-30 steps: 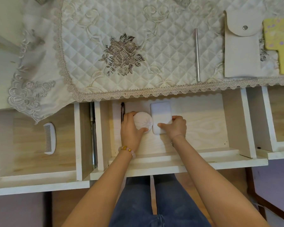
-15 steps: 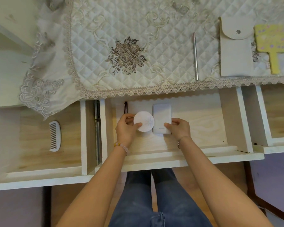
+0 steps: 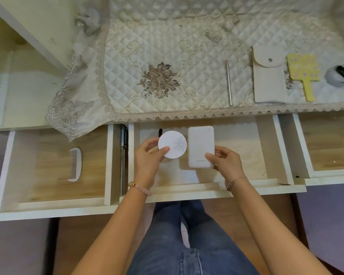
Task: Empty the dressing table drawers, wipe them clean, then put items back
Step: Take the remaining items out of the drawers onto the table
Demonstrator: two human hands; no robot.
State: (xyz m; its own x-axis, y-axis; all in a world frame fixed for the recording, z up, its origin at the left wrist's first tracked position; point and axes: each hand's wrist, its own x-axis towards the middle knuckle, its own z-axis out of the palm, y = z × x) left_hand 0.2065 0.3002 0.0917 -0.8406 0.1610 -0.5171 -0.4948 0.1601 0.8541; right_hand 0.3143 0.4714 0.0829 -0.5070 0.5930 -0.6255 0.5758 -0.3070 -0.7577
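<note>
round case and power bank raised; comb aside

Quilted lace-edged cloth; white round gadget on it, far right.

Blue jeans, pink-and-gold beaded bracelet on left wrist, thin chain bracelet on right wrist

Round white compact beside white rect. power bank, both face-up, over open mid drawer
</note>
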